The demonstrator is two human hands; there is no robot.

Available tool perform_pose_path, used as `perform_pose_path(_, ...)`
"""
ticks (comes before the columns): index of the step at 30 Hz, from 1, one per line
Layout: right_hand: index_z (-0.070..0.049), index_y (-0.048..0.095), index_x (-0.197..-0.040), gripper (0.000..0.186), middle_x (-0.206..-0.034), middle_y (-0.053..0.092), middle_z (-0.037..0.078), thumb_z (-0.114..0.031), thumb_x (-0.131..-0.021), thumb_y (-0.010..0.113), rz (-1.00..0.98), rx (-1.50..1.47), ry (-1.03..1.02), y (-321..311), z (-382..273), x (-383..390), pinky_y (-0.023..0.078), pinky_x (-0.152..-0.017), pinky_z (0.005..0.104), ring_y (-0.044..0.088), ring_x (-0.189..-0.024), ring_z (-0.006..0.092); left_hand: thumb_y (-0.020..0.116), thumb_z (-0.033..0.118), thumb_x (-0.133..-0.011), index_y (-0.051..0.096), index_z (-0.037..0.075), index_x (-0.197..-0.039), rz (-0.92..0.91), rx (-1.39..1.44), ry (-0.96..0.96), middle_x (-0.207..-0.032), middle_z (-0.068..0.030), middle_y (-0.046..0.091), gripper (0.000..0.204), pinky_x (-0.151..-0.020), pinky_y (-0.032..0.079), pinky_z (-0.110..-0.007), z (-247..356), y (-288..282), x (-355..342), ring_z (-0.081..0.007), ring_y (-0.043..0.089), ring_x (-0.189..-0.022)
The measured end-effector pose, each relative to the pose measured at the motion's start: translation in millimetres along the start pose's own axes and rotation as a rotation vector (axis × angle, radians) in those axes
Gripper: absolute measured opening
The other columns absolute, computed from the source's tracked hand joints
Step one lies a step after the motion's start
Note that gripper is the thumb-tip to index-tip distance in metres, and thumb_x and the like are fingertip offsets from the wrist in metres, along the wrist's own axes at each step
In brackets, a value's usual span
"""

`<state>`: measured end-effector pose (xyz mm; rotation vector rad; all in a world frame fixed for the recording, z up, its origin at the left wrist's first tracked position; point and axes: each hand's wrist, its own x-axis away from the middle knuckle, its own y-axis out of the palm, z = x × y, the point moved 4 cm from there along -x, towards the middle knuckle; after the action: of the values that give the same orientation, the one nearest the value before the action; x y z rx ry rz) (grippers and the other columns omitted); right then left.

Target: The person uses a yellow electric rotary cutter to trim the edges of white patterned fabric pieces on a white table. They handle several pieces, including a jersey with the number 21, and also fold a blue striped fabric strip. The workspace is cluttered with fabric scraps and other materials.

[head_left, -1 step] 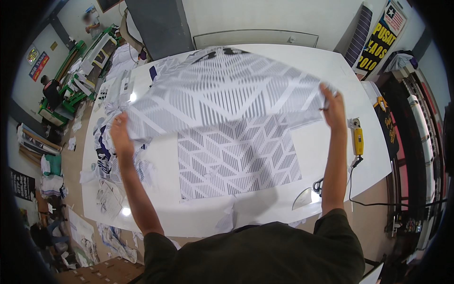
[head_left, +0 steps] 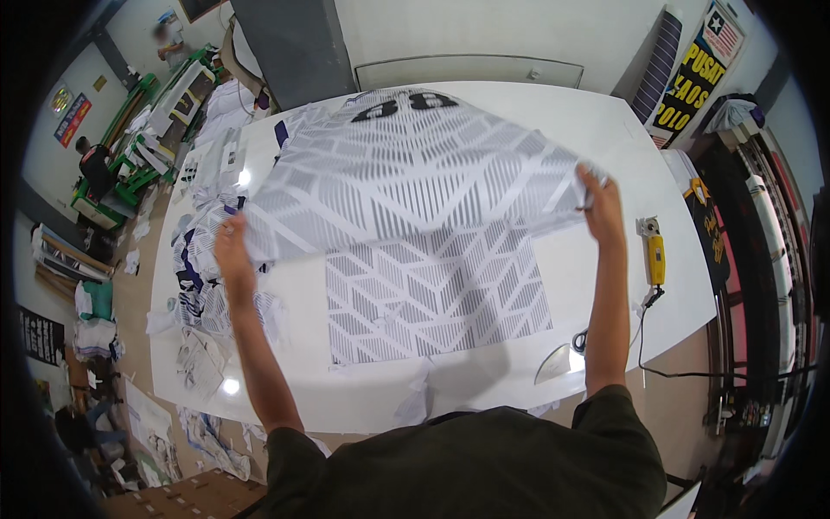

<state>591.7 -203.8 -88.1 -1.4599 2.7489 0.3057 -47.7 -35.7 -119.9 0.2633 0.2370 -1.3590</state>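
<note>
A white fabric panel with a grey striped chevron print [head_left: 424, 186] is stretched between my hands, its far end showing black printed figures. My left hand [head_left: 232, 246] pinches the near left corner, and my right hand [head_left: 601, 203] grips the near right corner. The panel's near edge is lifted and slightly blurred. Beneath it a second fabric piece with the same print [head_left: 437, 298] lies flat on the white table [head_left: 294, 346], its far part covered. To the right of my right forearm lies a yellow electric cutter [head_left: 656, 255] with a black cord.
Crumpled printed fabric scraps [head_left: 199, 294] are heaped along the table's left side. Scissors [head_left: 580, 341] and a clear curved template [head_left: 553, 365] lie by my right forearm. Fabric rolls [head_left: 769, 233] stand at the right. Two people are at the far left, one beside a green machine [head_left: 130, 169].
The held panel has come down and toward me, and more of its black figures show. Both hands have shifted slightly inward and nearer, still gripping the corners.
</note>
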Motion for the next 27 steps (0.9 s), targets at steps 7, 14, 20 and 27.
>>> perform_pose_path(7,0.002,0.064,-0.105,0.031,-0.08,0.066,0.004,-0.028,-0.1,0.068,-0.022,0.106,0.245,-18,156,47,0.044,-0.048,0.0284,0.059,-0.059,0.0117,0.067,0.023,-0.103,0.063,-0.002,-0.104,0.057,-0.206,-0.242,-0.09,-0.0036,0.065,0.026,-0.072,0.045,-0.024,-160,-4,66,-0.0083,0.055,-0.079)
perform_pose_path(14,0.007,0.064,-0.112,0.037,-0.087,0.071,0.01,-0.028,-0.099,0.066,-0.028,0.229,0.497,-50,265,96,0.054,-0.053,0.0297,0.067,-0.068,0.0164,0.07,0.022,-0.1,0.062,-0.004,-0.104,0.037,-0.405,-0.47,-0.09,-0.0094,0.067,0.028,-0.068,0.048,-0.029,-247,-24,130,-0.0126,0.059,-0.076)
perform_pose_path(20,0.008,0.063,-0.104,0.032,-0.078,0.069,0.012,-0.023,-0.1,0.065,-0.053,0.418,0.607,-84,283,137,0.05,-0.044,0.0287,0.064,-0.051,0.0175,0.075,0.021,-0.096,0.061,-0.005,-0.109,-0.089,-0.48,-0.525,-0.089,-0.0102,0.068,0.032,-0.06,0.046,-0.028,-241,-30,183,-0.0131,0.06,-0.074)
perform_pose_path(27,0.006,0.064,-0.101,0.024,-0.075,0.067,0.012,-0.018,-0.1,0.065,-0.075,0.459,0.579,-101,267,161,0.048,-0.042,0.0293,0.065,-0.052,0.0169,0.075,0.016,-0.094,0.059,-0.006,-0.111,-0.119,-0.378,-0.66,-0.088,-0.0113,0.066,0.032,-0.067,0.062,-0.034,-226,-55,227,-0.0173,0.065,-0.077)
